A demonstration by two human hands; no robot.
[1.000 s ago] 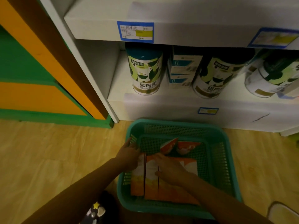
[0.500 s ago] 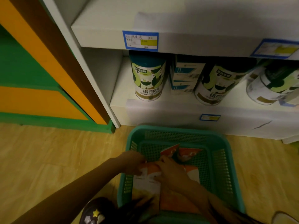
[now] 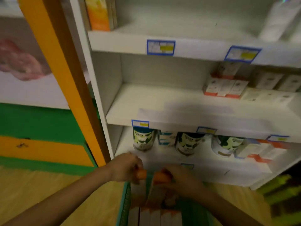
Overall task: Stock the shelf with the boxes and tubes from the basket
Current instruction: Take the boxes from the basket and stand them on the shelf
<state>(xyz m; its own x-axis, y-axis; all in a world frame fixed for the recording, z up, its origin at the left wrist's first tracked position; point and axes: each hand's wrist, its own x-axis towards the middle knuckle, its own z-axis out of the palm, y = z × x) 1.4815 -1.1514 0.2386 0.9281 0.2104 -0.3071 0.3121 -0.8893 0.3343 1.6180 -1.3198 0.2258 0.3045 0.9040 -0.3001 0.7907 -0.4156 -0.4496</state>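
My head has tipped up, so two higher shelves now show at twelve o'clock. My left hand (image 3: 125, 168) and right hand (image 3: 177, 178) have risen from the basket (image 3: 124, 204), each apparently gripping an orange-topped box (image 3: 141, 174), though blur hides details.

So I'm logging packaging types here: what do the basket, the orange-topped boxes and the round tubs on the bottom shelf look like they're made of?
The basket looks like moulded teal plastic, going by its lattice wall. The orange-topped boxes seem to be printed cardboard with flat faces and sharp edges, though blur hides the finish. The tubs carry glossy printed labels; whether they are metal or plastic underneath can't be told.
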